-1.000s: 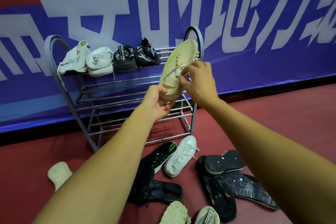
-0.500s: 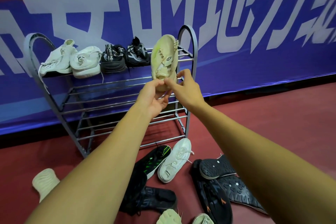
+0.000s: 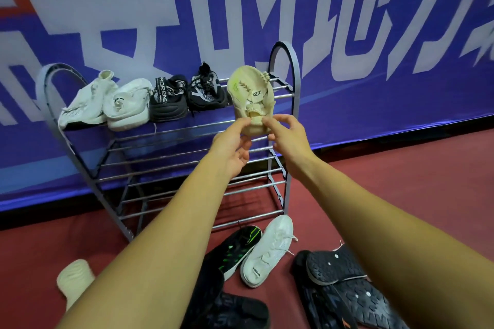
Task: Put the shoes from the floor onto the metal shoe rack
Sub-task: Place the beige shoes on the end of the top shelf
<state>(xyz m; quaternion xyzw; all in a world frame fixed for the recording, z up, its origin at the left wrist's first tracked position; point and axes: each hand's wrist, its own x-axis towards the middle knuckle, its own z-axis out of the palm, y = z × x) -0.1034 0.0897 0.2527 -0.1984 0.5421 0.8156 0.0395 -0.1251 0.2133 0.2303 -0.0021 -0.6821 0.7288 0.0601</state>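
The beige shoe point(image 3: 251, 96) is up at the right end of the top shelf of the metal shoe rack point(image 3: 284, 44), toe raised, just beside the black shoes point(image 3: 187, 96), with your left hand point(image 3: 234, 147) and right hand point(image 3: 283, 133) each pinching its heel. You seem to be mid-placement: next, tip it down flat on the rails and let go. I count four shoes on that shelf, two white shoes point(image 3: 107, 99) and two black, and at least six on the floor point(image 3: 401, 181), the dark heap point(image 3: 347, 283) at the right being hard to separate.
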